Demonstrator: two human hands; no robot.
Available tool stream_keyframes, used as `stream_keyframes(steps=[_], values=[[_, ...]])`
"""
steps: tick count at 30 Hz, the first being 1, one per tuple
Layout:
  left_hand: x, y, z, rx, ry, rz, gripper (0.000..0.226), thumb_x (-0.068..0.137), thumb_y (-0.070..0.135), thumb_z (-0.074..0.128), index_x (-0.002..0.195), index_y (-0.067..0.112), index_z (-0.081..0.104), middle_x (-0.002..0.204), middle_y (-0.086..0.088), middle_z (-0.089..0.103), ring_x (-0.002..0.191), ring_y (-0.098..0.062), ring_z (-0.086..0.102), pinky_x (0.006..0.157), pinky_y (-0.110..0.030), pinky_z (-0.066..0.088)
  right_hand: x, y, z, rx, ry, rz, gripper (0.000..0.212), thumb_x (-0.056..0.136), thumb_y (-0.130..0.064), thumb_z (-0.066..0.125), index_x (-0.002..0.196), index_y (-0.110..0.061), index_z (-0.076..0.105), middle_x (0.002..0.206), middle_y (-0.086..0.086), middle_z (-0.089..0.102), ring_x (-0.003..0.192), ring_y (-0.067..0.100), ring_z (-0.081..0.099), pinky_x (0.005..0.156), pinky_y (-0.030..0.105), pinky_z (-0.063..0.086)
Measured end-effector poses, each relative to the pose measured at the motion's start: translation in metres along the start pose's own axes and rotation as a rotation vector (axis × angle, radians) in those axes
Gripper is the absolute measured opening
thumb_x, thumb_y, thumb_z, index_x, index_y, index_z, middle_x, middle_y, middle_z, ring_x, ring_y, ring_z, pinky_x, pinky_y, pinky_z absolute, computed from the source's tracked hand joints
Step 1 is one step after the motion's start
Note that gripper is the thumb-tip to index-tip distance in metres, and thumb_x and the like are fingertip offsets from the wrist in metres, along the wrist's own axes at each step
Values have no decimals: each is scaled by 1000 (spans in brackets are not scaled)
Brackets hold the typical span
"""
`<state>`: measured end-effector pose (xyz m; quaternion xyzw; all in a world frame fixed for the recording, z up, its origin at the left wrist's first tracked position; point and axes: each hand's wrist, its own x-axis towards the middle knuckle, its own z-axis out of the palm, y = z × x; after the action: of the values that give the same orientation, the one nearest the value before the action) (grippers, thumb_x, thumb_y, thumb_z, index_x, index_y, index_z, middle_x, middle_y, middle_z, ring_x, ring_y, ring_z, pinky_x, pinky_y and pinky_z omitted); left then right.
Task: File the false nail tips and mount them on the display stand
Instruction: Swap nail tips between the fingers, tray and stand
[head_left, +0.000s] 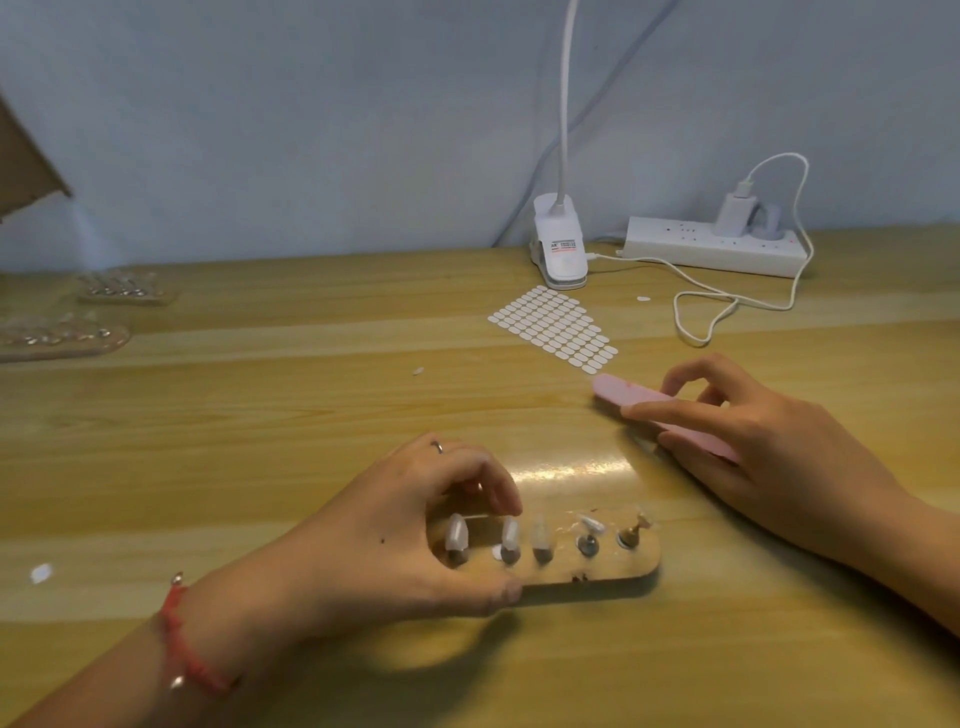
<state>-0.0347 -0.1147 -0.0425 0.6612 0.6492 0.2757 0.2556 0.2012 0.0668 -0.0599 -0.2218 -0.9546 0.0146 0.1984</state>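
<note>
Gripping the display stand (597, 569) with our left hand (384, 535), we are pinching the nail file (621, 392) in our right hand (769, 447), judging the nail tips (457, 532) light, brittle, best pinched sidewise.

Single view, head-worn wide-angle camera: looks forward and down across the wooden table (260, 415) from the person's seat, facing the pale wall (260, 104) behind the table's far edge, which runs slightly tilted, higher on the right. Near field, bottom of frame: both forearms enter from the lower corners, left hand (395, 535) gripping the display stand (597, 574) low centre, right hand (769, 441) holding the pink nail file (623, 392) right of centre, all close to the lens. Far field, upper right: clip lamp (558, 244) and power strip (717, 249) stand small against the wall, well apart from the hands.
</note>
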Motion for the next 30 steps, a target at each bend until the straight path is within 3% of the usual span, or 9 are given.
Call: stream_keyframes(steps=[5, 8, 10, 15, 19, 23, 25, 27, 30], values=[[-1, 14, 9, 154, 98, 40, 34, 69, 66, 64, 94, 45, 61, 103, 28, 53, 109, -1, 47, 88, -24, 41, 0, 0, 0, 0, 2, 1, 35, 88, -40, 47, 116, -36, 68, 113, -2, 55, 73, 13, 61, 45, 32, 48], [-1, 29, 21, 398, 292, 83, 38, 70, 75, 49, 83, 43, 65, 92, 27, 57, 99, 1, 49, 85, -28, 37, 0, 0, 0, 7, -5, 3, 35, 88, -41, 46, 116, -36, 68, 113, -3, 55, 73, 13, 61, 45, 30, 47], [1, 38, 26, 482, 307, 82, 46, 70, 78, 44, 80, 40, 69, 89, 25, 60, 96, -5, 51, 83, -33, 40, 1, 0, 0, 6, 1, 2, 34, 89, -41, 46, 115, -36, 67, 113, -3, 54, 73, 13, 61, 45, 33, 48], [9, 45, 30, 463, 242, 26, 35, 73, 67, 48, 81, 41, 71, 91, 25, 62, 99, -2, 48, 88, -31, 30, 0, 0, 0, -2, 0, 3, 35, 88, -41, 46, 116, -36, 67, 113, -3, 54, 73, 13, 60, 45, 33, 48], [8, 46, 35, 473, 265, 133, 19, 70, 53, 57, 70, 37, 68, 83, 24, 66, 91, -4, 57, 84, -32, 31, 0, 0, 0, 43, 18, -1, 33, 88, -40, 50, 116, -35, 67, 113, -3, 53, 74, 14, 60, 49, 34, 51], [6, 47, 32, 179, 334, 160, 13, 66, 42, 67, 73, 31, 65, 85, 26, 68, 90, 6, 58, 89, -22, 32, 0, 0, 1, 66, 17, 16, 35, 85, -31, 59, 119, -34, 65, 114, -3, 53, 75, 15, 60, 52, 37, 53], [7, 45, 25, -108, 343, 105, 11, 72, 34, 76, 77, 27, 71, 85, 24, 70, 87, 4, 61, 80, -10, 39, 0, 1, 1, 126, 61, 38, 39, 87, -26, 62, 125, -33, 61, 117, -4, 55, 82, 16, 62, 61, 38, 55], [8, 38, 15, -337, 358, 40, 15, 73, 39, 77, 82, 28, 74, 84, 20, 72, 85, 4, 63, 72, -4, 42, 1, 2, -6, 246, 147, 57, 34, 91, -26, 63, 124, -33, 59, 119, -7, 59, 97, 16, 63, 75, 34, 55], [9, 22, 10, -489, 385, 2, 23, 65, 45, 71, 85, 36, 75, 89, 18, 73, 92, 3, 64, 81, -16, 47, 6, -6, -26, 435, 249, 28, 29, 89, -36, 62, 119, -39, 63, 121, -18, 61, 110, 8, 60, 78, 20, 52]])
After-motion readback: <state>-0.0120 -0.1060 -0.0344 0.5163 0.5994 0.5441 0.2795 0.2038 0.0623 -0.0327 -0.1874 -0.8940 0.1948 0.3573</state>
